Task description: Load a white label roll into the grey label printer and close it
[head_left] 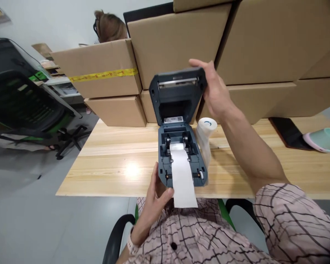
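"Label printer (176, 125): where's it at?"

"On the bench (112, 157), nr the front edge, well in from the front L corner. Printer lid (181, 96) is up."

"R hand (216, 91)?"

"Closed on the lid's upper R corner, one fingertip showing above the top edge."

"And the L hand (153, 205)?"

"Spread: fingers up by the base's front L corner, thumb out, tip just beside the white label strip (183, 179). Can't tell how firm the hold is."

"Strip runs where?"

"From the small roll (177, 146) btwn black roll holders (185, 140), fwd over the base, end out past the bench's front edge."

"Other stuff?"

"White paper roll (206, 126) on end, just beside the printer's R side. Smartphone (287, 130) farther R, nr the back edge, w/ a mint-and-pink cup-like item (324, 139) at its front R corner. Cardboard boxes (178, 44) stacked along the back edge; one toward back L has yellow tape (104, 75). Person's head (111, 27) shows behind 'em."
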A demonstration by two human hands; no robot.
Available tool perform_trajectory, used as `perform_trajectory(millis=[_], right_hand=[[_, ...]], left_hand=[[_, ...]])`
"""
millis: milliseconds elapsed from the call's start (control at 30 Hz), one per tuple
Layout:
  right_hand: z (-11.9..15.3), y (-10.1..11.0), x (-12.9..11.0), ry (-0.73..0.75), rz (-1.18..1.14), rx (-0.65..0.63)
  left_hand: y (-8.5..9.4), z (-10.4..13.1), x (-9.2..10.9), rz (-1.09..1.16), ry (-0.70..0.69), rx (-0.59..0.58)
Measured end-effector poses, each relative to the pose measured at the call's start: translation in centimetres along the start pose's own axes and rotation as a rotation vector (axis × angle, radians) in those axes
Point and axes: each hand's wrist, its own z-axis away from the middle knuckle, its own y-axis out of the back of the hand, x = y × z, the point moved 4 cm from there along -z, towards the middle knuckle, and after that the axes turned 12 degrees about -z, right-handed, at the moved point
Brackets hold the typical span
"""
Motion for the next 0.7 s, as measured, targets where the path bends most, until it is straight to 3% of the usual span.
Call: perform_trajectory(millis=[100,200,267,333,467,567,700], right_hand=[[6.5,-0.4,-3.0,0.023,-0.025,-0.019],[13.6,-1.3,-5.1,0.012,0.114,-0.221],[17.4,-2.0,-5.6,0.058,0.204,-0.337],[19.9,-2.5,-5.3,0.088,0.276,-0.372],[21.8,-3.1,-4.6,0.079,0.297,-0.278],[21.9,-3.5,-4.7,0.064,0.274,-0.21],[21.9,-3.9,-4.8,0.053,0.264,-0.184]], left_hand=[[0.7,0.0,-0.9,0.028,-0.007,0.017],[1.2,-0.1,-2.0,0.057,-0.024,0.023],[1.6,-0.4,-2.1,0.079,-0.04,0.054],[2.1,-1.0,-1.4,0.043,-0.084,0.132],[2.2,-3.0,1.7,-0.133,-0.26,0.272],[1.2,-4.2,2.7,-0.149,-0.217,0.218],[0.1,-4.3,2.3,-0.058,-0.15,0.149]])
